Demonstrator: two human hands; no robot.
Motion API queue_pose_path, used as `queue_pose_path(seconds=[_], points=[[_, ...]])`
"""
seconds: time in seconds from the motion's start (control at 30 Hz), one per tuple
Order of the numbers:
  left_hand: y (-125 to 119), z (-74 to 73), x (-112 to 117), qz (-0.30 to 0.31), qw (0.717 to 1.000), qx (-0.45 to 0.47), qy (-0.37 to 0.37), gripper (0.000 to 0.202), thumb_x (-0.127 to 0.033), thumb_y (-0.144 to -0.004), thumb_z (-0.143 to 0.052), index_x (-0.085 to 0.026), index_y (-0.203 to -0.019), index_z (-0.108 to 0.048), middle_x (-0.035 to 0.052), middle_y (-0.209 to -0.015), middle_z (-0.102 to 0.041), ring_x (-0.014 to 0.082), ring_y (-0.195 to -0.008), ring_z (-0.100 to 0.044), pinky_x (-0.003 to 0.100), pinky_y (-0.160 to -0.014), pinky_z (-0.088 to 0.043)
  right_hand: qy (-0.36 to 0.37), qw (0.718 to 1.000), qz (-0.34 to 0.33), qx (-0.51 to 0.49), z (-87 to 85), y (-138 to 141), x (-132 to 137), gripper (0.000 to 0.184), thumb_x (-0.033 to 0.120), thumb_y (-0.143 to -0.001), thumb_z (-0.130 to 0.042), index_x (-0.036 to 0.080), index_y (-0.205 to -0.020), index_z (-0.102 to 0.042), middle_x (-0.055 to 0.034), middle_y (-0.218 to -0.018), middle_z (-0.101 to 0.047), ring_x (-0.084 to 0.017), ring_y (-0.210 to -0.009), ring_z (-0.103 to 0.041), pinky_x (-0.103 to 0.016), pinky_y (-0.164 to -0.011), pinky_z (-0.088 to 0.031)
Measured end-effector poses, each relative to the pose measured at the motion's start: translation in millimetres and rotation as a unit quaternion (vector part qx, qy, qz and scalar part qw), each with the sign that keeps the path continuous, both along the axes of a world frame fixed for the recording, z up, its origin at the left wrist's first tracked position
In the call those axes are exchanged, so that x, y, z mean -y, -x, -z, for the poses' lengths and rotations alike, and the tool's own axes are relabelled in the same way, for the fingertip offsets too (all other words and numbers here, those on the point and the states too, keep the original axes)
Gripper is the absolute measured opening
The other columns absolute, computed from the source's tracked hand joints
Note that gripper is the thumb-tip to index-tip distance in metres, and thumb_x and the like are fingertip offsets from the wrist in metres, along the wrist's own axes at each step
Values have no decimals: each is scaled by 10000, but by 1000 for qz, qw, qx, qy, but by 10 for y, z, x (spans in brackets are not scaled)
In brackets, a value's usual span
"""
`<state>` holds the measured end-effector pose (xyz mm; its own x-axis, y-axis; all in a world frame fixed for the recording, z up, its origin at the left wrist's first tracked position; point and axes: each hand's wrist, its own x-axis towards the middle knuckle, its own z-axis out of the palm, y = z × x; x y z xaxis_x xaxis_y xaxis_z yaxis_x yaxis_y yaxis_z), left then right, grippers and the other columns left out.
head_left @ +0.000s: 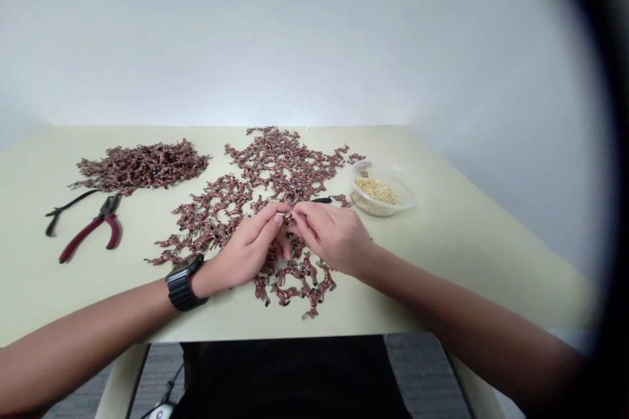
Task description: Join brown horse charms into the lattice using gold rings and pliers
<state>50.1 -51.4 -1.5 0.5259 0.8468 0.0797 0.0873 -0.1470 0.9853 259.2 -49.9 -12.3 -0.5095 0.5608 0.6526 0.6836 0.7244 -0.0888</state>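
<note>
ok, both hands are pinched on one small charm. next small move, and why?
Probably keep the brown charm in the left hand and reach the right hand to the bowl for one of its gold pieces: both pinch that one charm now, and the bowl sits just right of them.

Pale table (442,262), spread of brown charms (275,170), heaped pile (142,167), red-handled pliers (93,228), black tool (63,208), clear bowl (393,209)

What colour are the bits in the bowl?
Gold. The small bits in the clear round plastic bowl show best in the head view.
</note>
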Motion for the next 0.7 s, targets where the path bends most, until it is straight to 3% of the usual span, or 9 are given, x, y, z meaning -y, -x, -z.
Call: queue_pose_path(seconds=[0.17,0.33,0.4,0.53,0.7], points=[[-7,-6,-78,7,997,35,71,364,-375,-1022,-530,-156,-1288,-646,66,-765,-730,170,-646,-678,262,-604,-553,-10,1000,0,26,44,-41,-41,175,216,-1046,-447,169,-1006,-610,-41,-800,-670,-145,-698,-598,-300,-635,-437],[8,-35,-116,27,987,81,133,322,-361,-986,-599,-140,-1170,-743,143,-1023,-769,165,-683,-692,272,-643,-569,-4,999,1,38,77,-60,-61,206,207,-1049,-424,181,-970,-613,-31,-772,-640,-142,-679,-566,-303,-627,-426],[15,-25,-125,32,984,91,152,307,-361,-981,-611,-137,-1122,-767,140,-986,-774,165,-682,-693,273,-656,-572,-2,999,0,41,83,-62,-64,216,204,-1050,-418,182,-959,-613,-29,-764,-633,-141,-674,-557,-303,-622,-423],[29,22,-156,44,984,84,151,287,-341,-972,-641,-140,-1125,-776,96,-813,-760,146,-672,-680,236,-646,-556,-7,999,5,42,67,-56,-59,223,196,-1050,-412,175,-956,-613,-25,-756,-633,-134,-660,-553,-298,-610,-416],[42,49,-185,14,991,67,119,294,-321,-941,-693,-162,-1177,-763,99,-948,-772,118,-663,-670,225,-646,-554,-17,999,4,44,30,-57,-56,226,198,-1049,-417,161,-950,-616,-15,-717,-605,-131,-642,-544,-295,-582,-398]])
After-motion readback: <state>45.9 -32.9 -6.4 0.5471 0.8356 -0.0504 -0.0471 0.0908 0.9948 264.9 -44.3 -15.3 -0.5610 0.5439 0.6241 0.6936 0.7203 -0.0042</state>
